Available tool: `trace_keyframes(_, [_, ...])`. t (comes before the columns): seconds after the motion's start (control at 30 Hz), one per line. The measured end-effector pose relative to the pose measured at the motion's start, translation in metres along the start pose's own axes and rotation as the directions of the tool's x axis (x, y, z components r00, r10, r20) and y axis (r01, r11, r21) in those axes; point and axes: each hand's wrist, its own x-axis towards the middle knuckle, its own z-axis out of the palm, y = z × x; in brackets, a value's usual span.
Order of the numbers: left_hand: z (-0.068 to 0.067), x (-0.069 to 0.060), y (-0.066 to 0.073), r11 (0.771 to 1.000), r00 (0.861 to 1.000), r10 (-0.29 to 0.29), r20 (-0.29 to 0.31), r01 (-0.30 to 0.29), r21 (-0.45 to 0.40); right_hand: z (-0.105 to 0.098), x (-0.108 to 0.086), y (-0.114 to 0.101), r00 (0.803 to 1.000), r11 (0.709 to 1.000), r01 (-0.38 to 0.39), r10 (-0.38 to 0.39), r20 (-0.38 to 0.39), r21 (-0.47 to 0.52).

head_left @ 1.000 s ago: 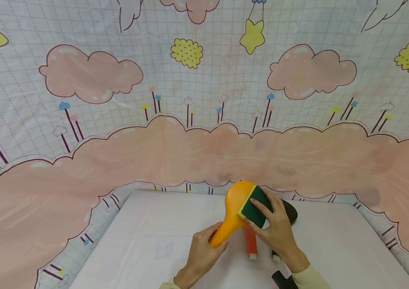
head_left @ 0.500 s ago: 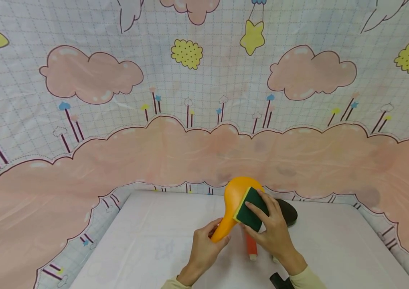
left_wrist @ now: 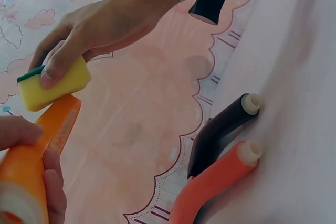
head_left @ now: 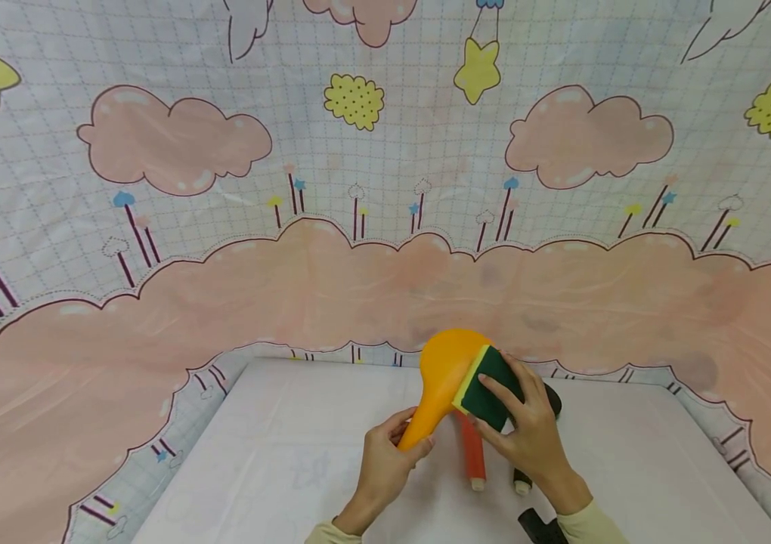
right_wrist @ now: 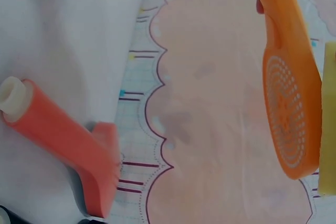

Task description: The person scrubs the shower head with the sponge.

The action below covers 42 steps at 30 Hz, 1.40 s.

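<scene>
My left hand (head_left: 384, 461) grips the handle of an orange shower head (head_left: 449, 370), holding it up above the table with the smooth back towards the head camera. Its spray face (right_wrist: 286, 111), dotted with small holes, shows in the right wrist view. A sponge (head_left: 492, 389) with a green scouring side and yellow foam is held by my right hand (head_left: 535, 434), fingers spread over the green side. The yellow foam lies against the shower head's back. In the left wrist view, fingers and thumb wrap the orange handle near its pale threaded end.
A red shower head (right_wrist: 65, 135) lies on the white table (head_left: 277, 438) below my hands. Beside it is a black shower head (left_wrist: 223, 129), partly hidden by my right hand in the head view. A patterned cloth (head_left: 358, 295) rises behind the table.
The sponge has slid down-left across the shower head's back, then up-right again with my right hand. The shower head has risen slightly in my left hand's grip.
</scene>
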Motion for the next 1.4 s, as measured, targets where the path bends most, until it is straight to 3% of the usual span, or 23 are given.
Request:
trace_keyframes(0.3, [-0.001, 0.001, -0.001, 0.993, 0.998, -0.058, 0.018, 0.059, -0.097, -0.001, 0.002, 0.003, 0.997, 0.998, -0.014, 0.018, -0.071, 0.059])
trace_keyframes(0.57, [-0.001, 0.0, 0.003, 0.98, 0.994, -0.086, 0.066, 0.096, -0.172, 0.004, 0.002, 0.004, 0.981, 0.997, 0.016, 0.0, -0.194, 0.08])
trace_keyframes(0.77, [0.001, 0.0, 0.005, 0.963, 0.984, -0.126, 0.127, 0.152, -0.223, 0.008, 0.001, -0.001, 0.981, 0.998, 0.024, -0.013, -0.193, 0.059])
trace_keyframes(0.93, [0.001, -0.001, 0.003, 0.934, 0.97, -0.162, 0.183, 0.211, -0.287, 0.013, 0.0, -0.007, 0.979, 0.998, 0.049, -0.042, -0.198, 0.029])
trace_keyframes(1.4, [0.001, -0.003, 0.007, 0.885, 0.944, -0.223, 0.244, 0.3, -0.355, 0.027, -0.01, -0.021, 0.979, 0.993, 0.1, -0.109, -0.174, -0.056])
